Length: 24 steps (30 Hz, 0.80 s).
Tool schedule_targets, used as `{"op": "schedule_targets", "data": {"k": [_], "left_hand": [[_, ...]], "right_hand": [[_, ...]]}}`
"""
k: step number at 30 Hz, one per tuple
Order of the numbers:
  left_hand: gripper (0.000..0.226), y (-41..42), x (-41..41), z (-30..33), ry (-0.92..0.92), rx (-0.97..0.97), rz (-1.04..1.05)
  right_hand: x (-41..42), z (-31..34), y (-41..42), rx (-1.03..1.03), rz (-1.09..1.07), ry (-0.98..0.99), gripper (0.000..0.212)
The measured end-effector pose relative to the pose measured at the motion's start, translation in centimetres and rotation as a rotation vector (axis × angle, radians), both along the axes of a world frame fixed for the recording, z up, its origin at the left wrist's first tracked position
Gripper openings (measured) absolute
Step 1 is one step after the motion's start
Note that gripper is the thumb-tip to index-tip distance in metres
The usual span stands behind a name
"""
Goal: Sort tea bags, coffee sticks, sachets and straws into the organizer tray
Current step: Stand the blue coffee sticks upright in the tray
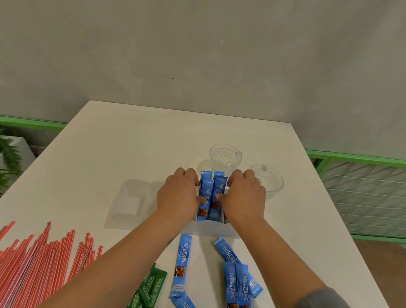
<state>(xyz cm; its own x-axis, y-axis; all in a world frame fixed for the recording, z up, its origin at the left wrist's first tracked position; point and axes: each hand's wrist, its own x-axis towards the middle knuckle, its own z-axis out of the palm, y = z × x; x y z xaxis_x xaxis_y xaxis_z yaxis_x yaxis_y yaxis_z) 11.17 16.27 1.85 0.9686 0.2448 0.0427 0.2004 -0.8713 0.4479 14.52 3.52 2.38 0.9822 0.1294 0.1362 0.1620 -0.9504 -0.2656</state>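
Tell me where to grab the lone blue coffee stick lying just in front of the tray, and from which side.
Pinch the coffee stick across its narrow width near the middle, coming straight down from above. It lies flat on the table, pointing toward the organizer tray, with bare table along both long edges, so fingers fit either side.

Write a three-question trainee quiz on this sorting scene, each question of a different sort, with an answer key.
1. True or false: the red straws are already in the organizer tray.
2. Which items are both hands arranging in the tray? A) green sachets B) blue coffee sticks C) straws
3. Fill in: behind the right hand stand two clear glass ____.

Key
1. False: they lie on the table, near left.
2. B: the left hand and right hand flank the upright blue coffee sticks; the green sachets lie loose on the table.
3. cups.
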Motion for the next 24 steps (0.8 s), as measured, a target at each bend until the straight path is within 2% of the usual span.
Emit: {"op": "schedule_targets", "data": {"k": [7,18,24], "left_hand": [[0.044,-0.2,-0.5,0.2,-0.058,-0.059,0.011],[0.043,-1.8,-2.7,0.7,-0.129,-0.117,0.026],[0.04,-3.9,-5.1,0.6,-0.114,-0.149,0.03]], "right_hand": [[-0.3,0.2,0.0,0.113,-0.002,0.013,0.052],[-2.3,1.2,-2.4,0.257,0.002,-0.058,0.04],[-4.5,1.2,-5.2,0.276,0.018,-0.022,0.037]]}}
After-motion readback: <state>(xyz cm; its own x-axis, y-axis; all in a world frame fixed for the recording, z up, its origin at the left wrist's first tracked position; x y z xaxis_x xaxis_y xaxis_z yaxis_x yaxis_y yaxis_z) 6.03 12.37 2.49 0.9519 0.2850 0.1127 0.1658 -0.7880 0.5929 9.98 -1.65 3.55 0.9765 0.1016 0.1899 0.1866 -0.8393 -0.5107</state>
